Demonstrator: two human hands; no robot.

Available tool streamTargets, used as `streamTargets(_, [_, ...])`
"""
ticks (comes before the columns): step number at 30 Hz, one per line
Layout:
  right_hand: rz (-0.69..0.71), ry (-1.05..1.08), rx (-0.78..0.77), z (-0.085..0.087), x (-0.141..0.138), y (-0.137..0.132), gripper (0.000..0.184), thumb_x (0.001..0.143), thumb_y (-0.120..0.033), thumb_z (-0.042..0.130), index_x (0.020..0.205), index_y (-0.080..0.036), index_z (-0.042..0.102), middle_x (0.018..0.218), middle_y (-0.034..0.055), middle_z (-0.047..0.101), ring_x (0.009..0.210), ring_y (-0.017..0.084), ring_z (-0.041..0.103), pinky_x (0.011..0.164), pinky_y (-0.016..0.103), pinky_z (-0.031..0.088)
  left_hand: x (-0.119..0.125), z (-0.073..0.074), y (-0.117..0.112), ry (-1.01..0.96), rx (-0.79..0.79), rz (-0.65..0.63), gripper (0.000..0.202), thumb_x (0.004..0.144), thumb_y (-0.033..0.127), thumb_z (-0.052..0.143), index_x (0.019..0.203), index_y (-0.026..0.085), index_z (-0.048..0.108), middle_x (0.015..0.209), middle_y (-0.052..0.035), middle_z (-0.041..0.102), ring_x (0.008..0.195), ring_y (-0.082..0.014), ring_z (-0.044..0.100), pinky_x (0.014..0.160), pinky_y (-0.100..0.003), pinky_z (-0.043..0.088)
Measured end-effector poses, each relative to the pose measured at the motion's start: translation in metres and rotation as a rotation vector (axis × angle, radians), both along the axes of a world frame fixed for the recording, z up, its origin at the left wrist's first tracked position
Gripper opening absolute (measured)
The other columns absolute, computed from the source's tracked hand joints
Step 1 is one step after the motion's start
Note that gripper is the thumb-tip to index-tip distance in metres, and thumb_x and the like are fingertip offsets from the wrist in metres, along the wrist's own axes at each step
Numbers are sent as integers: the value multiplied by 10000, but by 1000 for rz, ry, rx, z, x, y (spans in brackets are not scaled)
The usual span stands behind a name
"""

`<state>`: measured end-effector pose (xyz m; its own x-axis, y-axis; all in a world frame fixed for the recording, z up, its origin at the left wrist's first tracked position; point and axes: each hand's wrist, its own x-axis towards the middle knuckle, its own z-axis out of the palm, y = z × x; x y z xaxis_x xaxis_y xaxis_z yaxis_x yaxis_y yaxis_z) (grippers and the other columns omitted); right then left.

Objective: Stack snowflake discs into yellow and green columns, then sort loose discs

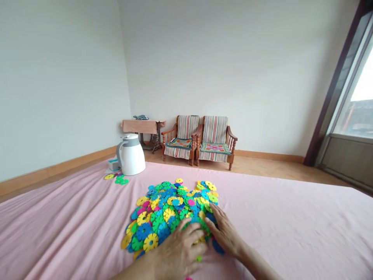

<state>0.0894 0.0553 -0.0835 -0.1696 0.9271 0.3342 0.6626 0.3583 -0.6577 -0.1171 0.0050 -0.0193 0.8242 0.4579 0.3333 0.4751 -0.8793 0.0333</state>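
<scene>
A heap of notched plastic discs (169, 214) in blue, green, yellow and pink lies on a pink cloth. At the heap's near side, my left hand (186, 245) reaches over the discs, its fingers spread, bent and slightly blurred. My right hand (226, 232) rests against the heap's right edge with fingers stretched out, touching discs there. Neither hand visibly grips a disc. Part of the heap is hidden beneath both hands. A dark blue disc (218, 246) shows just under my right hand.
Beyond the heap at the left stands a white jug with a grey handle (133, 157), beside a small box (114, 164) and a few stray discs (121, 181). The pink cloth (291, 217) spreads to both sides. Two wooden armchairs (215, 134) and a cloth-covered table (140, 126) stand by the wall.
</scene>
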Motion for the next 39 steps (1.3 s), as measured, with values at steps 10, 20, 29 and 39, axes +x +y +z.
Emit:
streamTargets(10, [-176, 416, -35, 6, 9, 6, 429, 872, -530, 308, 884, -208, 591, 751, 41, 633, 682, 198, 583, 576, 283, 460, -29, 17, 110, -105, -102, 603, 244, 905, 292, 418, 1061, 211, 587, 1089, -56, 627, 1063, -187, 537, 945, -317, 384])
streamTargets(20, [-171, 425, -30, -1, 8, 10, 354, 867, -476, 359, 845, -201, 580, 684, 13, 595, 631, 168, 536, 539, 247, 402, -9, 8, 163, 12, -308, 414, 158, 749, 216, 594, 887, 216, 671, 937, -39, 682, 923, -213, 602, 811, -277, 439])
streamTargets(29, [-154, 381, 15, -18, 13, 21, 268, 824, -416, 445, 871, -188, 579, 749, 30, 636, 684, 183, 581, 596, 273, 437, -59, 26, 99, -184, -446, 219, 250, 737, 132, 551, 943, 220, 662, 984, 0, 675, 904, -173, 601, 776, -231, 443])
streamTargets(39, [-165, 364, 18, -12, 13, 16, 251, 803, -401, 476, 878, -190, 591, 769, 33, 658, 709, 190, 607, 638, 293, 465, -134, -9, 122, -376, -497, 745, 587, 841, 553, 354, 1266, 161, 458, 1313, -99, 507, 1217, -255, 456, 1008, -346, 350])
